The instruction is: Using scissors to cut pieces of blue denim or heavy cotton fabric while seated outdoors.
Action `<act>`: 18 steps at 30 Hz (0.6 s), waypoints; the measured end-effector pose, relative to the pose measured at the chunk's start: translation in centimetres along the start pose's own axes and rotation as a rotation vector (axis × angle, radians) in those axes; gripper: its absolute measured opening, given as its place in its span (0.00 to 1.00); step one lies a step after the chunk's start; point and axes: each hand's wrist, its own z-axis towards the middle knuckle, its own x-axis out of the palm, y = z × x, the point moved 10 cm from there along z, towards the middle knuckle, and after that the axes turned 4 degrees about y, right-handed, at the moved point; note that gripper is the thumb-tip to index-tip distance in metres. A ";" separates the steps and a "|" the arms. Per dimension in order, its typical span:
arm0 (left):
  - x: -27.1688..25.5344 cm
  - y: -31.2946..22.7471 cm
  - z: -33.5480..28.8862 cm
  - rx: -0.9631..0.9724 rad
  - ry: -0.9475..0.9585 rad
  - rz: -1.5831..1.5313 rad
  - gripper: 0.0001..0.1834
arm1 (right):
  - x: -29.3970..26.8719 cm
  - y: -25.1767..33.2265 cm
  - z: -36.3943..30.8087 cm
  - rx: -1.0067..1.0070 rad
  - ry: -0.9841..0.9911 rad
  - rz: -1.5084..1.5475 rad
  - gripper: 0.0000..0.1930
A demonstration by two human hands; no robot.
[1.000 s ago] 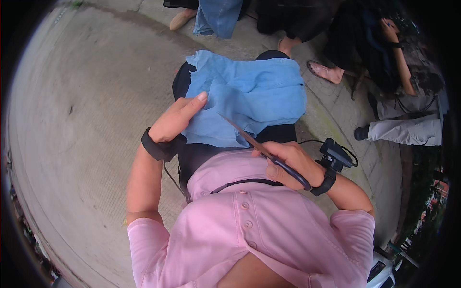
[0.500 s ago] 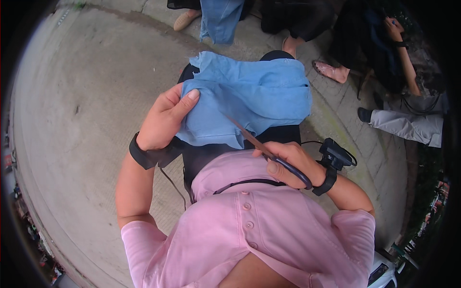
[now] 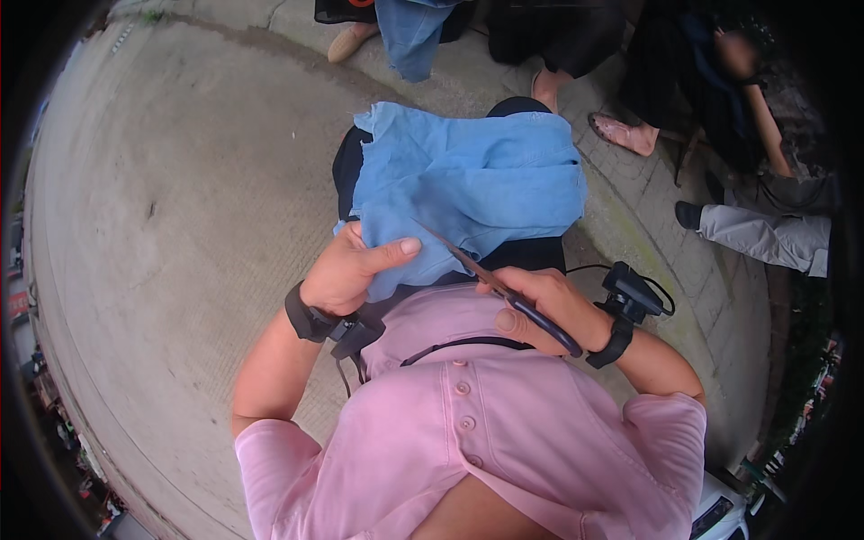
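A piece of light-blue denim cloth [image 3: 468, 171] with a frayed left edge lies spread over my dark-clad knees. My left hand [image 3: 355, 265] pinches its near left part, thumb on top and fingers underneath. In my right hand [image 3: 544, 310] is a pair of scissors [image 3: 531, 315] with dark handles and brownish, rusty-looking blades. The blades point up and left over the near part of the cloth. Their tips look blurred against the fabric, so I cannot tell whether they touch it.
Other people sit across from me; a beige shoe [image 3: 351, 41] and a hanging piece of blue denim [image 3: 412, 40] show at the top. A sandalled foot [image 3: 630, 135] and a grey trouser leg [image 3: 765, 236] are at the right. Concrete ground [image 3: 180, 225] stretches to the left.
My left hand has moved nearer to me and slightly right, from the cloth's upper left to its near left part. The right hand and scissors have hardly moved.
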 end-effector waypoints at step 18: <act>0.7 -1.4 -0.1 0.169 -0.054 0.031 0.14 | -0.3 -0.9 -0.8 0.122 0.087 0.136 0.17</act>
